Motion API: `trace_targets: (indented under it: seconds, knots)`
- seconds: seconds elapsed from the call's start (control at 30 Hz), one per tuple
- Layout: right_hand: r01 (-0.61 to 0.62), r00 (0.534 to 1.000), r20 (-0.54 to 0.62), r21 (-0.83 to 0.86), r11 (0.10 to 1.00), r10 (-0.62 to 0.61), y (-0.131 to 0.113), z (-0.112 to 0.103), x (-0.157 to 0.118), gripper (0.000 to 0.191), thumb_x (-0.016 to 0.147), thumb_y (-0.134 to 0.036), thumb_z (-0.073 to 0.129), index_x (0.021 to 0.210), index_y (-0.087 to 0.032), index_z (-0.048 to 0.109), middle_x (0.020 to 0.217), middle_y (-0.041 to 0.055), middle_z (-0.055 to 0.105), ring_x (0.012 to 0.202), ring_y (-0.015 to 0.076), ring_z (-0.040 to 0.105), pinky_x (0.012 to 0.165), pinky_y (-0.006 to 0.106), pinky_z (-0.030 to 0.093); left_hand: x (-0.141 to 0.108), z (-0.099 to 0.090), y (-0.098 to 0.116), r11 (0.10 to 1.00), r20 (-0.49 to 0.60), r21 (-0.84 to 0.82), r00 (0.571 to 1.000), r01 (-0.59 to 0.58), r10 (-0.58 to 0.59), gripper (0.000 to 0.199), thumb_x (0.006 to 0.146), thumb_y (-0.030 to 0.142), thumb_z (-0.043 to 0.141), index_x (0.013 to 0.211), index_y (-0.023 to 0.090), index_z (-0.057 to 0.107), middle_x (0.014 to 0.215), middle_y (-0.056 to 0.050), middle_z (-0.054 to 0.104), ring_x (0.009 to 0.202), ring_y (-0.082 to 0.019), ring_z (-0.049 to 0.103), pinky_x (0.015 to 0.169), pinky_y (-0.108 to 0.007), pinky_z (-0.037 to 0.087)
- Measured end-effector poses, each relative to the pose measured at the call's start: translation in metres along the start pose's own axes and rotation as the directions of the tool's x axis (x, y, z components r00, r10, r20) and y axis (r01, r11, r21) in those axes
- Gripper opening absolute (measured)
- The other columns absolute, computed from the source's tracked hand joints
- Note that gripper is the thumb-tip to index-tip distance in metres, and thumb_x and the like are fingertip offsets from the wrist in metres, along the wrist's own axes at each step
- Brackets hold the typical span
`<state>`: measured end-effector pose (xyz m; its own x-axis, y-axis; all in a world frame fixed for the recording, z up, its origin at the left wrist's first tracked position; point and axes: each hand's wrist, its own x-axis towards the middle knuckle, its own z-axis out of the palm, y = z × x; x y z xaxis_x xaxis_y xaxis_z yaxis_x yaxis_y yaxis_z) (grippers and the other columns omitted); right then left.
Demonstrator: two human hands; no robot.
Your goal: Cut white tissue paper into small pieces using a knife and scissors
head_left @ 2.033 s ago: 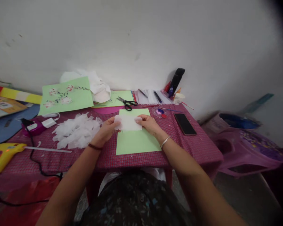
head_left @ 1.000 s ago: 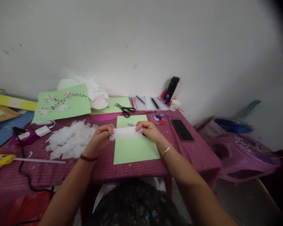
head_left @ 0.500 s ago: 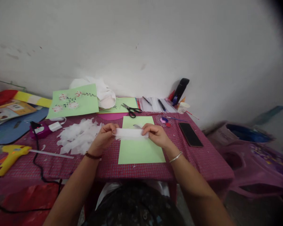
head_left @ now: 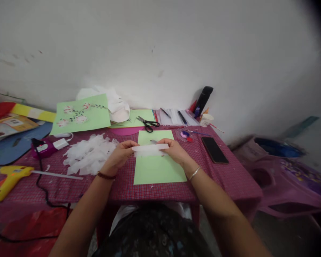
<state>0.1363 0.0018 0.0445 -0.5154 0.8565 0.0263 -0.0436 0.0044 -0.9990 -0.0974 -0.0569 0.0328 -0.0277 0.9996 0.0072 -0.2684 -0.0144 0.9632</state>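
the left hand (head_left: 121, 157) pinches one end of a white paper strip (head_left: 150, 148) between thumb and fingers, and the right hand (head_left: 177, 153) pinches the other end. the strip is held above a green sheet (head_left: 160, 172) near the front edge of the table (head_left: 216, 187). scissors (head_left: 148, 124) lie toward the back edge, a phone (head_left: 214, 150) near the right edge, a glue gun (head_left: 10, 179) by the front left corner.

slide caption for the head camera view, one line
Left hand and right hand hold a white strip over a green sheet, with black-handled scissors lying beyond.
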Motion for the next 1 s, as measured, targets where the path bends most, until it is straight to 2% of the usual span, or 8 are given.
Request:
trace_targets:
  seconds: [0.1,0.23,0.37,0.53,0.73,0.83,0.93,1.0]
  knots:
    - [0.069,0.998,-0.006,-0.086,0.994,-0.07,-0.001,0.0,-0.002,0.009,0.064,-0.021,0.065,0.072,-0.016,0.064,0.059,-0.0044,0.059,0.05,0.0077,0.05,0.047,0.019,0.041,-0.001,0.001,0.003,0.999,-0.029,0.003,0.998,-0.051,0.051,0.019,0.062,0.024,0.08,0.073,0.014,0.068,0.062,0.0,0.064,0.052,-0.009,0.056,0.049,-0.019,0.043]
    - [0.1,0.994,-0.02,-0.133,0.986,-0.104,-0.001,-0.003,-0.004,0.017,0.068,-0.02,0.059,0.084,-0.018,0.066,0.062,-0.0054,0.061,0.043,0.0072,0.051,0.04,0.019,0.04,-0.004,0.005,0.007,0.995,-0.029,-0.02,0.995,-0.095,0.094,0.02,0.065,0.023,0.079,0.076,0.017,0.064,0.061,0.002,0.063,0.046,-0.01,0.056,0.045,-0.021,0.047]
    - [0.169,0.986,0.006,-0.1,0.981,-0.169,0.001,-0.009,-0.005,0.024,0.077,-0.02,0.056,0.096,-0.02,0.071,0.065,-0.0047,0.063,0.044,0.0064,0.053,0.043,0.018,0.041,-0.007,0.005,0.01,0.982,-0.015,-0.097,0.987,-0.164,0.163,0.02,0.063,0.022,0.081,0.078,0.016,0.068,0.064,0.001,0.066,0.043,-0.009,0.056,0.041,-0.02,0.046]
    - [0.192,0.98,0.053,-0.002,0.981,-0.192,0.004,-0.013,-0.006,0.02,0.079,-0.018,0.057,0.091,-0.02,0.073,0.062,-0.0049,0.062,0.045,0.0068,0.053,0.044,0.019,0.041,-0.009,0.004,0.01,0.978,0.024,-0.135,0.986,-0.159,0.164,0.012,0.064,0.018,0.079,0.07,0.015,0.069,0.063,0.0,0.066,0.041,-0.01,0.057,0.038,-0.019,0.044]
    - [0.199,0.978,0.053,0.027,0.98,-0.201,0.008,-0.013,-0.006,0.018,0.078,-0.014,0.056,0.085,-0.02,0.072,0.055,-0.0055,0.061,0.045,0.0072,0.054,0.045,0.018,0.039,-0.011,0.006,0.013,0.975,0.059,-0.156,0.984,-0.156,0.167,0.01,0.061,0.014,0.076,0.062,0.015,0.066,0.062,0.002,0.063,0.039,-0.009,0.055,0.036,-0.018,0.042]
    - [0.182,0.982,0.051,0.037,0.983,-0.184,0.008,-0.012,-0.006,0.016,0.078,-0.015,0.056,0.082,-0.019,0.071,0.055,-0.0051,0.061,0.044,0.0076,0.055,0.045,0.019,0.04,-0.011,0.005,0.014,0.976,0.089,-0.157,0.983,-0.148,0.163,0.013,0.061,0.022,0.077,0.061,0.014,0.067,0.059,0.001,0.061,0.038,-0.01,0.055,0.034,-0.02,0.042]
    - [0.147,0.987,0.065,0.056,0.988,-0.15,0.007,-0.013,-0.007,0.013,0.076,-0.017,0.058,0.08,-0.018,0.07,0.058,-0.0038,0.063,0.044,0.008,0.056,0.046,0.02,0.041,-0.011,0.004,0.014,0.975,0.099,-0.16,0.98,-0.156,0.173,0.03,0.067,0.041,0.076,0.06,0.014,0.066,0.06,-0.001,0.061,0.038,-0.013,0.057,0.033,-0.023,0.041]
    - [0.121,0.987,0.099,0.072,0.99,-0.127,0.005,-0.015,-0.007,0.014,0.077,-0.021,0.058,0.08,-0.016,0.071,0.059,-0.0015,0.065,0.047,0.0098,0.058,0.049,0.022,0.043,-0.009,0.003,0.012,0.979,0.074,-0.127,0.983,-0.16,0.17,0.033,0.068,0.041,0.078,0.058,0.014,0.062,0.059,0.0,0.059,0.038,-0.01,0.054,0.034,-0.022,0.04]
